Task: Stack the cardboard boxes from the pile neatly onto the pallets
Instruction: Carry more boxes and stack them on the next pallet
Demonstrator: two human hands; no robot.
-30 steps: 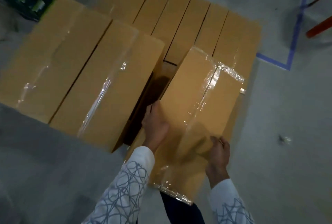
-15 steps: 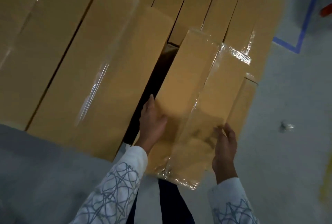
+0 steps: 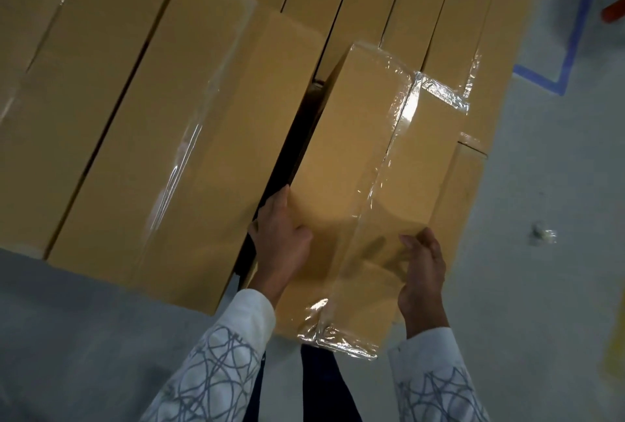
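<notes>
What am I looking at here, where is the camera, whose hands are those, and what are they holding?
There is no machine here. A person wears one camera on the head, looking forward and down. So there is a single view, and the hands at the bottom are the wearer's own, in white patterned sleeves. The left hand and the right hand grip the two long sides of a long cardboard box, sealed with clear shiny tape. Around it lie more such boxes, packed side by side in rows. A dark gap shows just left of the held box. Everything sits on a grey floor marked with a blue line. Whatever lies under the boxes is hidden.
</notes>
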